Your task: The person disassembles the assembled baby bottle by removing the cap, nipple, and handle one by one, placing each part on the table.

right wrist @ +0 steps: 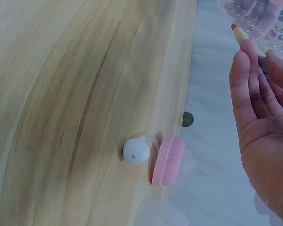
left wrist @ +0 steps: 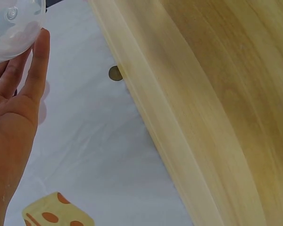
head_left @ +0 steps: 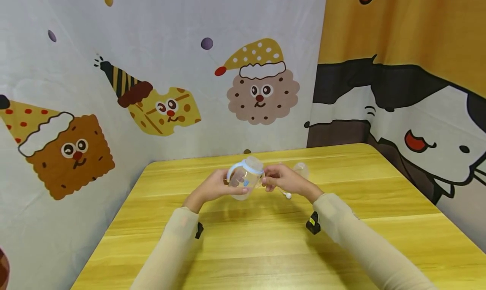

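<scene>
Tilted above the table is a clear baby bottle (head_left: 240, 188) with a light blue handle ring (head_left: 253, 168) around its neck. My left hand (head_left: 212, 185) grips the bottle's body from the left, thumb across its front. In the left wrist view the clear base (left wrist: 14, 40) shows above the fingers. My right hand (head_left: 286, 179) is at the ring's right side, fingers bent, pinching the handle there. Behind that hand, the right wrist view shows a pink collar (right wrist: 169, 160) with a clear teat, and a straw ending in a white ball (right wrist: 136, 151), on the table.
A clear dome-shaped cap (head_left: 301, 169) stands behind my right hand on the wood-grain table (head_left: 243, 247). A printed cloth (head_left: 171, 36) hangs beyond the table's back edge. Black devices (head_left: 313, 223) are strapped under both wrists.
</scene>
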Available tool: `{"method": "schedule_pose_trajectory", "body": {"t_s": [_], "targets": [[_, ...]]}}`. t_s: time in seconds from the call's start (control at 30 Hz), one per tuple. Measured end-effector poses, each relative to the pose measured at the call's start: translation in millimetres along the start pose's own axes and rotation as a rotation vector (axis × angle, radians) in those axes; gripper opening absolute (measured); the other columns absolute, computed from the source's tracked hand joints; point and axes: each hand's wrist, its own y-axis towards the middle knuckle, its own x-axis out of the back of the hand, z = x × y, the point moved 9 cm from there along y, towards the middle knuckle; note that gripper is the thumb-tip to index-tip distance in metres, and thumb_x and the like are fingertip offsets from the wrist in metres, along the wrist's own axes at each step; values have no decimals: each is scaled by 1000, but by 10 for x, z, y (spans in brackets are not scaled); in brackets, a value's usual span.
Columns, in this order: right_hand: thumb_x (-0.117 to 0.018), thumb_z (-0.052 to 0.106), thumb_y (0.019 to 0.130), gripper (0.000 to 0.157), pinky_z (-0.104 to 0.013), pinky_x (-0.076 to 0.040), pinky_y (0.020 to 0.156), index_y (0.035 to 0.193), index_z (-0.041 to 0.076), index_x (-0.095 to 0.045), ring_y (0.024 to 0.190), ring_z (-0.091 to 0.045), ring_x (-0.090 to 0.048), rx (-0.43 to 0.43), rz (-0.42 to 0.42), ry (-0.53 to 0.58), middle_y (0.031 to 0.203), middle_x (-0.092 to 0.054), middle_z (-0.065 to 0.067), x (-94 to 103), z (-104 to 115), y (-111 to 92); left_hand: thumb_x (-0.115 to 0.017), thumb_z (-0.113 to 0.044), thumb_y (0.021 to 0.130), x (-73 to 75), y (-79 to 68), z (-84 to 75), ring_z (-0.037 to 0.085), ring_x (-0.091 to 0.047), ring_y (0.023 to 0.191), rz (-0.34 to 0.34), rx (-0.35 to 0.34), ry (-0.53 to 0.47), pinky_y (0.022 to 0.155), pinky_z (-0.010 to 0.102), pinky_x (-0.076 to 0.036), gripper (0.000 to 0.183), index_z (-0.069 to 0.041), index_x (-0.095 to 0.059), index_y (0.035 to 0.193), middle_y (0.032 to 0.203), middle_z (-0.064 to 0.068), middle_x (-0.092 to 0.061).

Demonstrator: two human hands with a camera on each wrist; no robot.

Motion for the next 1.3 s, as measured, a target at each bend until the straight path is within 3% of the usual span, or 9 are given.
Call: {"method": "schedule_pose_trajectory", "body": {"t_s": [0.13, 0.4, 0.6, 0.77, 1.07, 1.3], "targets": [[-54, 7, 100, 18, -41, -58, 76, 111, -5, -61, 85, -33, -67, -3, 0, 22, 103, -62, -32, -11, -7, 12, -81, -37, 79, 10, -3, 9, 19, -66, 95, -3, 0, 0, 77, 38, -55, 46, -22, -63, 119, 109, 0, -69], [-53, 9, 100, 17, -48, -56, 80, 112, -1, -61, 86, -29, -69, 11, -27, 51, 101, -65, -23, 37, -3, 27, -81, -43, 78, 12, -24, 33, 22, -67, 94, 1, 22, 8, 76, 36, -56, 48, -22, -64, 119, 108, 0, -69], [-53, 7, 100, 17, -45, -57, 78, 111, -3, -61, 87, -31, -69, 28, -58, 74, 96, -66, -17, 90, 21, 56, -80, -44, 79, 15, -58, 66, 20, -67, 93, 2, 42, 22, 76, 36, -56, 49, -23, -64, 121, 106, 2, -69], [-52, 11, 102, 20, -46, -56, 81, 111, -5, -60, 88, -29, -69, -8, -109, 89, 99, -67, -16, 158, -13, 66, -79, -45, 79, 26, -84, 79, 19, -67, 92, -1, 39, 37, 75, 36, -56, 52, -23, -63, 123, 107, 1, -69], [-51, 17, 103, 31, -48, -55, 83, 121, -8, -57, 91, -38, -67, -40, -188, 73, 99, -66, -17, 266, -62, 37, -80, -44, 79, 58, -111, 139, 20, -67, 90, 1, 43, 42, 76, 36, -56, 49, -23, -64, 120, 102, 0, -70], [-49, 20, 104, 27, -55, -52, 86, 118, -1, -60, 92, -41, -65, -100, -247, 88, 98, -65, -19, 350, -175, 57, -81, -43, 78, 76, -123, 169, 21, -67, 90, -1, 48, 27, 76, 37, -56, 49, -23, -64, 119, 102, 1, -70]]}}
